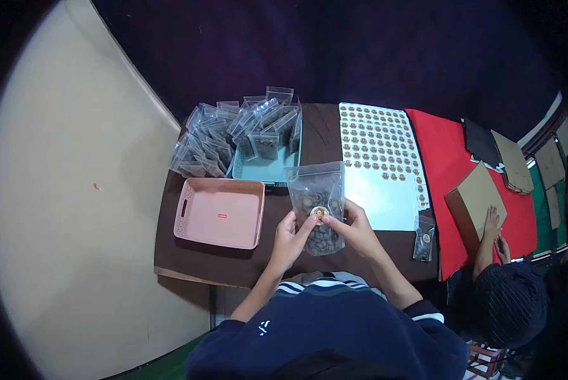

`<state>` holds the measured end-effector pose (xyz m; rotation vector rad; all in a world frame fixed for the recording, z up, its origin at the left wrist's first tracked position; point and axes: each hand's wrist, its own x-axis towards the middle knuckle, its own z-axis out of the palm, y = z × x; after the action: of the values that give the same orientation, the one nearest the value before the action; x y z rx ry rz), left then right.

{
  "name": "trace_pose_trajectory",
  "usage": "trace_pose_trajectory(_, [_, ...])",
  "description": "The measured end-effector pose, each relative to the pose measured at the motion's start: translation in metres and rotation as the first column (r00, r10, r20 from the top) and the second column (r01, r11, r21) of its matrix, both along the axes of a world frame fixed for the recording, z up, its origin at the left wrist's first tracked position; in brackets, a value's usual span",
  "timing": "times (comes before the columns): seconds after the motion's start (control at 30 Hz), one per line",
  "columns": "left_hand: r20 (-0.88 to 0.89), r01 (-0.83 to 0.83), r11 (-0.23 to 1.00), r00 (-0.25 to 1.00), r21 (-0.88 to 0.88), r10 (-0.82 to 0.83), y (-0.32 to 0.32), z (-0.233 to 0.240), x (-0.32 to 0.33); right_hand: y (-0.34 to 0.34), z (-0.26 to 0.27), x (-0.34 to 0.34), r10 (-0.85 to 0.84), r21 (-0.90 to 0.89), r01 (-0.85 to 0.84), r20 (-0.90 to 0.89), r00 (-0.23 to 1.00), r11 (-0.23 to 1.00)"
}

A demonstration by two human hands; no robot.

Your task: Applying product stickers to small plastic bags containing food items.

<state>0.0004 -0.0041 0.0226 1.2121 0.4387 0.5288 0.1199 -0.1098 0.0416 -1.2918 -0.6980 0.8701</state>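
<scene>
Both my hands hold a clear zip-top pouch (316,187) of small dark pieces, upright above the front of the brown-covered table. My left hand (288,237) grips its left side and my right hand (357,228) its right side. Both thumbs press on a round printed sticker (319,214) on the pouch's front. Behind and right of the pouch lie sheets of round stickers (376,137); the lower part of the top sheet is bare white. A small filled pouch (424,244) with a round sticker lies below the sheets' right corner.
A pink plastic tray (220,213) sits at the left. Behind it, many filled zip bags (212,142) stand in and beside a light-blue tray (260,168). At the right, a co-worker's hands (491,223) touch a cardboard box (476,194) on a red cloth (435,152).
</scene>
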Motion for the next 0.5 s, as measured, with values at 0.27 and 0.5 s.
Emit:
trace_pose_trajectory(0.27, [-0.023, -0.022, 1.0, 0.999, 0.015, 0.022, -0.001, -0.01, 0.0, -0.001, -0.009, 0.004, 0.063, 0.055, -0.062, -0.011, 0.998, 0.997])
trace_pose_trajectory(0.5, [0.028, -0.057, 0.996, 0.998, 0.076, 0.055, -0.004, -0.006, 0.004, 0.008, -0.009, -0.007, -0.204, 0.051, 0.199, 0.151, 0.967, 0.979])
